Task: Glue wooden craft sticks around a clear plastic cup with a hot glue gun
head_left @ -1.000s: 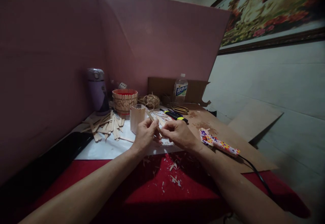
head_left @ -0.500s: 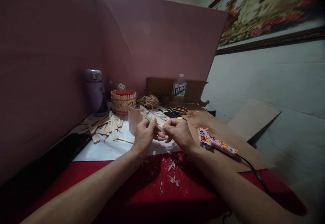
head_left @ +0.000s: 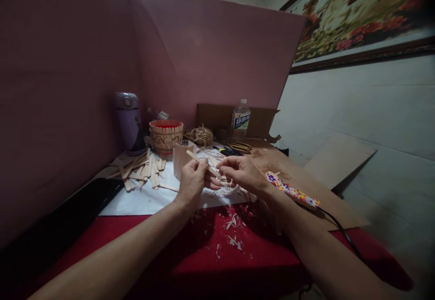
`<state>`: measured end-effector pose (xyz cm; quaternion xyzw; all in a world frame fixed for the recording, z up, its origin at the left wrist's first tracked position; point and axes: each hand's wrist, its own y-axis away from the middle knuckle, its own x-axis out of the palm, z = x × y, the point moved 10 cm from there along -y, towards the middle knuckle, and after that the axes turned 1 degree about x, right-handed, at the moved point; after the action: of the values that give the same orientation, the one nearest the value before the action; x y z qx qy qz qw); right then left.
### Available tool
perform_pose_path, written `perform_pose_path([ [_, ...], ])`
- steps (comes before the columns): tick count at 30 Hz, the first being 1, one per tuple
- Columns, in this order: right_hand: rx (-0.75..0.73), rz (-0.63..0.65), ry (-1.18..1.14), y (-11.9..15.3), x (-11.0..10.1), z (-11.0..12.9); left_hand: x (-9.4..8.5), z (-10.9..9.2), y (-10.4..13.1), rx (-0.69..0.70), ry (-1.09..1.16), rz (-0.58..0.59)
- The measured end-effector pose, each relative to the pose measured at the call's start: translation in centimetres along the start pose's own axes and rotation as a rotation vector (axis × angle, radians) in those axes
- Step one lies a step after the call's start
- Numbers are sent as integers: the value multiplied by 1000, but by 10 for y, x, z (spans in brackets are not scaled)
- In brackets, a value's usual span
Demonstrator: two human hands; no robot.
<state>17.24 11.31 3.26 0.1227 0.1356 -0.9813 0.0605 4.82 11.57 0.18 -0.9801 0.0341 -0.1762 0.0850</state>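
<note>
A flat wooden stick (head_left: 194, 156) slants between the thumb and fingers of my left hand (head_left: 194, 180), its lower end near my right fingertips. My right hand (head_left: 239, 172) is bent with thumb and fingertips close together at that end; whether they pinch anything is too small to tell. Just behind my left hand stands a cup covered with upright wooden sticks (head_left: 181, 157). A pile of loose sticks (head_left: 146, 169) lies to the left on white paper (head_left: 136, 202). Wood shavings (head_left: 233, 220) are scattered on the red cloth (head_left: 204, 250) below my hands.
At the back stand a purple flask (head_left: 129, 125), a stick-covered basket (head_left: 166, 137), a ball of twine (head_left: 201, 135) and a plastic bottle (head_left: 240, 118). Scissors (head_left: 240, 147) lie before the bottle. A flower-patterned glue gun (head_left: 294, 192) with a black cable rests on cardboard at right.
My right hand has shifted and turned slightly, its fingers drawn a little back from the stick's end. My left hand still holds the stick in nearly the same place.
</note>
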Motion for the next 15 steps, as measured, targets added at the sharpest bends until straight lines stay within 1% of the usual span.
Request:
perform_pose_path([
  [2, -111, 90, 154, 6, 8, 17, 0, 1, 0, -9, -12, 6],
  [4, -183, 128, 273, 10, 10, 26, -1, 1, 0, -11, -23, 4],
  [8, -265, 183, 410, 11, 14, 29, -3, 0, -1, -1, -47, 2],
  [10, -344, 209, 504, 13, 20, 32, -3, 0, -1, 4, -65, 13],
  [12, -465, 212, 633, 18, 26, 37, -1, 0, -1, 0, -83, 27],
  [15, -636, 175, 789, 27, 34, 46, -1, 2, 0, -22, -97, 29],
])
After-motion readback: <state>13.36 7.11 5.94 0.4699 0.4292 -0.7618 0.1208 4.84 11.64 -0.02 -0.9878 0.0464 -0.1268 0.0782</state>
